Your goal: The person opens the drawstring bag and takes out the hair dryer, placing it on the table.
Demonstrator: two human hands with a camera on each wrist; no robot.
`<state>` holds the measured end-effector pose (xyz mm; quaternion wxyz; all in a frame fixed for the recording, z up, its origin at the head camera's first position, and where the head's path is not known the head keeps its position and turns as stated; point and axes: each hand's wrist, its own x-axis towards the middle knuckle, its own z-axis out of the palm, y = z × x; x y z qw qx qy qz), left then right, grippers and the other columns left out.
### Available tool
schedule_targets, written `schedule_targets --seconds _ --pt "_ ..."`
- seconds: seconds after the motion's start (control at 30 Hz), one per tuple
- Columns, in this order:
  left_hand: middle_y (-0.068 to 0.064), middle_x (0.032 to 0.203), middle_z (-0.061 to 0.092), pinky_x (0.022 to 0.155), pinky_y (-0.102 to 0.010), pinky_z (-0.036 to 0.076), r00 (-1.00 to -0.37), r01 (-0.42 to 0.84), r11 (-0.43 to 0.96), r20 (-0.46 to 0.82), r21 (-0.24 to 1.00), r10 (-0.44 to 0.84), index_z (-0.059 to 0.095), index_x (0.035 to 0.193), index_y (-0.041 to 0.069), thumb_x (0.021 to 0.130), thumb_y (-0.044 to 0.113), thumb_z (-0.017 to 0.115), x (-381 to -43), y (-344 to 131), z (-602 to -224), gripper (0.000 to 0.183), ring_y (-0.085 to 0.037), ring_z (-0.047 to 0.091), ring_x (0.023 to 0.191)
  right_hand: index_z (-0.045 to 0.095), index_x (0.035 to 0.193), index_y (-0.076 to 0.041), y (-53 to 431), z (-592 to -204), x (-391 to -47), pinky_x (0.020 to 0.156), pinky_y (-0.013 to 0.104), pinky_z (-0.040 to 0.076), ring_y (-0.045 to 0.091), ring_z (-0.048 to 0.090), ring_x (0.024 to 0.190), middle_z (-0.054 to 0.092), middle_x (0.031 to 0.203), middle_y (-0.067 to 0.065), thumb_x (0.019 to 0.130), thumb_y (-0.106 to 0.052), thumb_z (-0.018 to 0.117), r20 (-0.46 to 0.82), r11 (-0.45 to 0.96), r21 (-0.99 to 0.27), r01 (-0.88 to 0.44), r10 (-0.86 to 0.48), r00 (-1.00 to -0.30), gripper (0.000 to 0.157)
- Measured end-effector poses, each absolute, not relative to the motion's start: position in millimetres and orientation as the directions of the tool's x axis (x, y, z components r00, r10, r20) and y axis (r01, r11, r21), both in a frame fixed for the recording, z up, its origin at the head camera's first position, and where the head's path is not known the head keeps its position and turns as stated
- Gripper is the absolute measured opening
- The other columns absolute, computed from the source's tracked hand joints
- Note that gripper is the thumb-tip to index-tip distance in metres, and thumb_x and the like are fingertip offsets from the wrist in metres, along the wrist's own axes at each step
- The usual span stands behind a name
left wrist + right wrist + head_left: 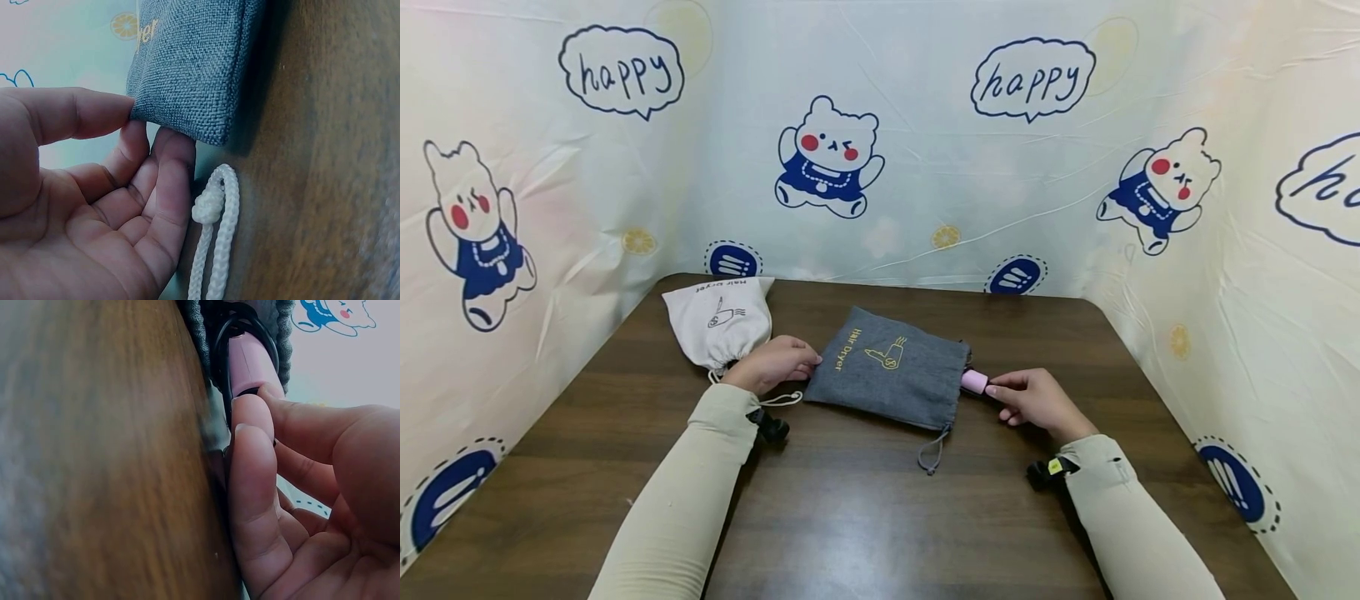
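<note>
A dark grey drawstring bag (887, 371) with yellow "Hair Dryer" lettering lies on the table, its mouth facing right. My left hand (778, 364) pinches the bag's closed left end, a corner between thumb and fingers (174, 156). Out of the mouth pokes the pink handle end (974, 382) of what looks like a hair dryer, the rest hidden inside the bag. A black cord (219, 353) loops around that pink end. My right hand (1037, 402) holds the tip of the handle between thumb and fingers.
A white drawstring bag (722, 321) printed "Hair Dryer" lies at the back left, partly behind my left hand. Its white cord (215, 237) trails beneath that hand. A grey drawstring loop (931, 454) hangs off the dark bag toward me. Printed cloth (925, 167) walls the table's back and sides.
</note>
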<state>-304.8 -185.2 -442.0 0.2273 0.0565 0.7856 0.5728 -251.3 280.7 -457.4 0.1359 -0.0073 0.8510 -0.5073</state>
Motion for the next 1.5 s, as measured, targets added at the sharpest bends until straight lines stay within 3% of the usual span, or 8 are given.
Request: schedule_targets --seconds 0.4,1.5 --pt "-0.005 0.107 0.064 0.096 -0.034 0.054 -0.892 -0.173 0.336 -0.292 0.926 0.344 0.063 0.119 -0.011 0.103 0.01 0.054 -304.4 -184.9 -441.1 0.029 -0.011 0.062 0.092 0.071 0.127 -0.003 282.9 -456.2 -251.1 0.064 0.033 0.062 0.017 0.071 0.067 0.073 0.101 0.016 0.096 -0.028 0.075 -0.225 0.481 -0.868 0.123 -0.16 -0.961 0.04" --pt "-0.005 0.106 0.064 0.096 -0.033 0.054 -0.891 -0.175 0.337 -0.294 0.925 0.347 0.063 0.121 -0.012 0.103 0.01 0.054 -305.7 -186.2 -442.2 0.029 -0.012 0.063 0.092 0.07 0.127 -0.001 286.4 -457.1 -250.9 0.065 0.033 0.062 0.017 0.072 0.068 0.074 0.099 0.015 0.097 -0.027 0.075 -0.229 0.483 -0.867 0.12 -0.174 -0.958 0.041"
